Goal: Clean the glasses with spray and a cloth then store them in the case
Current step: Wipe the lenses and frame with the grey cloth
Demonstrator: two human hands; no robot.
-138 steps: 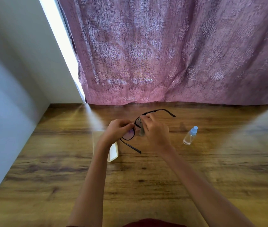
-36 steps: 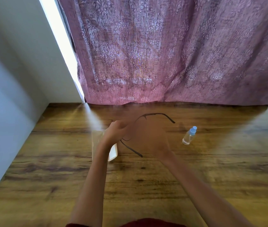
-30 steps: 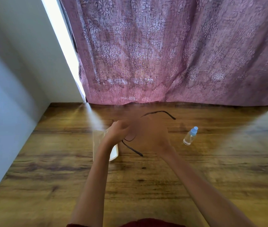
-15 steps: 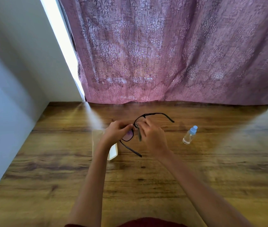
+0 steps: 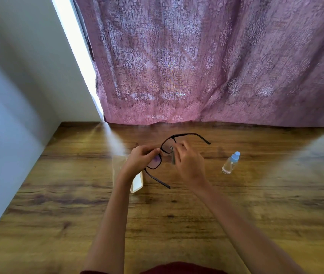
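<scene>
Black-framed glasses (image 5: 158, 162) with both temples unfolded are held above the wooden table (image 5: 177, 214). My left hand (image 5: 140, 159) pinches the frame at the left lens. My right hand (image 5: 189, 165) holds a small grey cloth (image 5: 173, 159) pressed against the right lens. The pale glasses case (image 5: 137, 181) lies on the table under my left wrist, partly hidden. A small clear spray bottle (image 5: 230, 163) with a light blue cap stands to the right of my hands.
A mauve patterned curtain (image 5: 206, 62) hangs along the table's far edge. A grey wall (image 5: 14, 99) borders the table on the left.
My right hand has been rubbing the cloth back and forth over the right lens, blurred a second ago and steadier now. My left hand kept the frame in place. Bottle and case have not moved.
</scene>
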